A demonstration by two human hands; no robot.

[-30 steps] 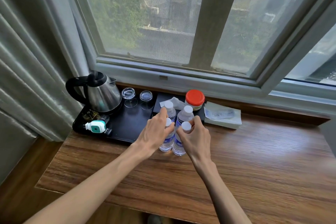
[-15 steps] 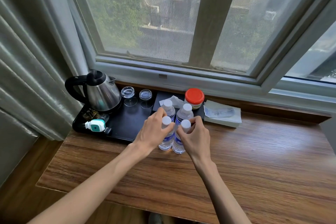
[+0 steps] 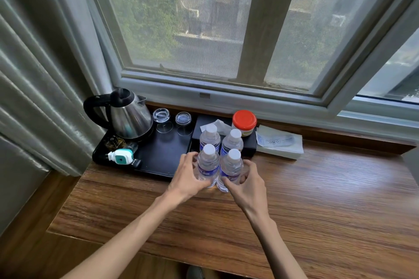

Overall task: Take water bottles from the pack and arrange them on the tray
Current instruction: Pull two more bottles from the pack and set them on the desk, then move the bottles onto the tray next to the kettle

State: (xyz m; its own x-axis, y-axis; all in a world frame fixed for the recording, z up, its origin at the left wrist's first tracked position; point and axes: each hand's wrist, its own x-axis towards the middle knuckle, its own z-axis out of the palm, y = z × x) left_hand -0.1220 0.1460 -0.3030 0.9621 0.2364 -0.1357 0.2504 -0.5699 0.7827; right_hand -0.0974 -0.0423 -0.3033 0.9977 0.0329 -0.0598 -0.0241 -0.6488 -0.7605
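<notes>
1. The left hand (image 3: 189,178) has dropped from the cap of the front-left bottle (image 3: 208,165) to wrap its side.
2. The right hand (image 3: 248,184) has likewise slid down from the cap of the front-right bottle (image 3: 231,169) to its lower body.
3. Both front caps now show uncovered.

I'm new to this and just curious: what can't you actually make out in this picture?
Head view only:
- Bottle labels: print too small to read.
- Lower parts of the front bottles: covered by the left hand and right hand.
- Any wrap joining the bottles: not discernible.
- Writing on the packet: blurred.
- Jar contents: hidden behind a bottle.
</notes>
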